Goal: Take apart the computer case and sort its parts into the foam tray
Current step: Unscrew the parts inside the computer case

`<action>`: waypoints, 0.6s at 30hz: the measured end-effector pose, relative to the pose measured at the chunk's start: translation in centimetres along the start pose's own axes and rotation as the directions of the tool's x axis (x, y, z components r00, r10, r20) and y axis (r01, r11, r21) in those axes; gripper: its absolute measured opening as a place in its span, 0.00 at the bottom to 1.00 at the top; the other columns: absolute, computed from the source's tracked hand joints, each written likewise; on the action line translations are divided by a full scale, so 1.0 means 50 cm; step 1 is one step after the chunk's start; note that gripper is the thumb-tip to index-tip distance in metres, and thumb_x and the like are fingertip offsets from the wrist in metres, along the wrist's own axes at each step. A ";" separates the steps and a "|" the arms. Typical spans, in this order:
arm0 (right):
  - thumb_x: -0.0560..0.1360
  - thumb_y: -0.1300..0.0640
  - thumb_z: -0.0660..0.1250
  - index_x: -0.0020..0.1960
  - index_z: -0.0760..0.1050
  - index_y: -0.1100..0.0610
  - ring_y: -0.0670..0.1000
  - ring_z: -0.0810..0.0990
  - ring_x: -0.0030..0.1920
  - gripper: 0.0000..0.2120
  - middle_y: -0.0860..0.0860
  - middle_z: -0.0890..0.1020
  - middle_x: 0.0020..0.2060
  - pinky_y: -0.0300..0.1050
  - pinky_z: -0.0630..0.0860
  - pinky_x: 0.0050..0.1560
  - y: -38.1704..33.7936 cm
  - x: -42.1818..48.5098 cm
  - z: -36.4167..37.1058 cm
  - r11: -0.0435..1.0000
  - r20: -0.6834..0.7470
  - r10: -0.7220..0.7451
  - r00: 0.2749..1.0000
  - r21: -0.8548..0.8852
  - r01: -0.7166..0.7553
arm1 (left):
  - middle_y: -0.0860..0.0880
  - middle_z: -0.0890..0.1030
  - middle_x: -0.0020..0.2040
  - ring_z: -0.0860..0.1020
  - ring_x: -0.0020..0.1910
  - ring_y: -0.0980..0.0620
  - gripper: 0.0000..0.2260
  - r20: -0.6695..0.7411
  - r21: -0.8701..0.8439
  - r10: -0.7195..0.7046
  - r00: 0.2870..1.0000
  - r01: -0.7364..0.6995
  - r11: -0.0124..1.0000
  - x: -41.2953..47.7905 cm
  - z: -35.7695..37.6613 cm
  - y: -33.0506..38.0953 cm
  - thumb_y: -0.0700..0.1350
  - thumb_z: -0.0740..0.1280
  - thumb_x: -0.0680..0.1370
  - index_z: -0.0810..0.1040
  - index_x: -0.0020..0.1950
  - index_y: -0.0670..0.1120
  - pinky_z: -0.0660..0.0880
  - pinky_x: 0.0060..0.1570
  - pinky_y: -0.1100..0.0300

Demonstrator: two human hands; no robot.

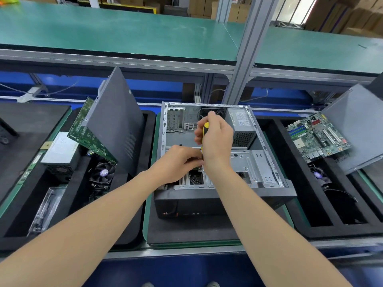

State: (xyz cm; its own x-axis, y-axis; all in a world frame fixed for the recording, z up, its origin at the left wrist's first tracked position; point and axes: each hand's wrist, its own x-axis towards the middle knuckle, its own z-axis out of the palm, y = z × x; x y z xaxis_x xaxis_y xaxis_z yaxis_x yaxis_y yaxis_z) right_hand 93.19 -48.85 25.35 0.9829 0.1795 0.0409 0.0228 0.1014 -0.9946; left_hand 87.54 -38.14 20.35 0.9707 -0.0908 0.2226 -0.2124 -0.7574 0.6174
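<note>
Forearms reach in from the near edge: left foam tray [124, 216] holds sorted parts, left hand [178, 162] curls at the tool tip (grasp hidden), probably steadying it, while right hand [217, 139] grips a yellow screwdriver [205, 128] upright inside the open computer case [259, 166], which lies on the green tabletop [146, 220] below a green shelf [124, 34].

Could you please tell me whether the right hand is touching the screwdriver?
Touching. The head view shows the right hand wrapped around the yellow-and-black handle of the screwdriver.

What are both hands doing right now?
Left hand: fingers curled at the screwdriver tip; hold cannot be told.
Right hand: grips the screwdriver handle.
</note>
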 end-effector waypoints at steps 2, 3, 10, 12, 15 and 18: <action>0.83 0.49 0.61 0.36 0.75 0.53 0.46 0.73 0.34 0.18 0.46 0.76 0.30 0.47 0.72 0.40 0.005 -0.015 0.013 0.995 -0.010 -0.079 0.997 -0.059 0.078 | 0.73 0.75 0.34 0.73 0.31 0.65 0.15 -0.025 -0.017 -0.018 1.000 0.018 1.000 -0.002 -0.005 0.011 0.53 0.58 0.77 0.71 0.39 0.76 0.66 0.31 0.73; 0.83 0.50 0.61 0.35 0.72 0.52 0.46 0.71 0.34 0.18 0.45 0.74 0.29 0.47 0.70 0.40 0.008 -0.019 0.017 0.991 -0.001 -0.103 0.995 -0.080 0.103 | 0.74 0.75 0.34 0.73 0.31 0.67 0.17 -0.031 -0.017 -0.029 0.999 0.028 0.999 -0.003 -0.005 0.012 0.51 0.58 0.76 0.70 0.39 0.77 0.66 0.31 0.74; 0.80 0.54 0.63 0.29 0.63 0.52 0.49 0.59 0.28 0.21 0.48 0.63 0.25 0.43 0.59 0.31 0.012 0.016 0.003 0.998 0.251 -0.063 0.966 -0.014 0.069 | 0.66 0.81 0.39 0.78 0.40 0.65 0.06 0.022 0.014 -0.035 0.999 0.035 0.999 -0.001 0.006 -0.018 0.45 0.67 0.82 0.82 0.48 0.53 0.72 0.39 0.69; 0.78 0.53 0.63 0.30 0.63 0.53 0.49 0.56 0.26 0.20 0.48 0.60 0.25 0.42 0.55 0.29 0.007 0.032 -0.006 1.000 0.398 0.004 0.917 -0.008 -0.001 | 0.54 0.85 0.44 0.81 0.43 0.54 0.09 0.044 0.036 -0.071 0.996 0.070 0.997 0.004 0.007 -0.020 0.48 0.66 0.82 0.83 0.53 0.46 0.77 0.44 0.54; 0.79 0.54 0.62 0.30 0.63 0.53 0.50 0.53 0.25 0.20 0.48 0.59 0.23 0.43 0.52 0.28 0.001 0.060 -0.017 0.995 0.582 0.079 0.810 0.003 -0.099 | 0.49 0.85 0.45 0.81 0.42 0.49 0.10 0.057 0.032 -0.091 0.994 0.089 0.996 0.004 0.006 -0.020 0.50 0.65 0.83 0.83 0.54 0.47 0.77 0.45 0.47; 0.82 0.55 0.59 0.30 0.62 0.53 0.50 0.52 0.24 0.22 0.47 0.58 0.22 0.43 0.52 0.27 -0.002 0.085 -0.031 0.980 0.728 0.120 0.675 0.021 -0.197 | 0.50 0.85 0.46 0.82 0.45 0.48 0.11 0.065 -0.015 -0.104 0.992 0.105 0.994 0.002 0.004 -0.015 0.52 0.63 0.83 0.83 0.57 0.49 0.78 0.47 0.47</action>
State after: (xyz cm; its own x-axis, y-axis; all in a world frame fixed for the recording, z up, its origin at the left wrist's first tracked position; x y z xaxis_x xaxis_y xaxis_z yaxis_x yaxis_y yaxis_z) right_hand 97.65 -49.64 25.47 0.5336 0.8454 -0.0224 -0.1753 0.0846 -0.9809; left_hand 87.82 -37.72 19.78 0.9927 -0.0532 0.1080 -0.1109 -0.7531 0.6485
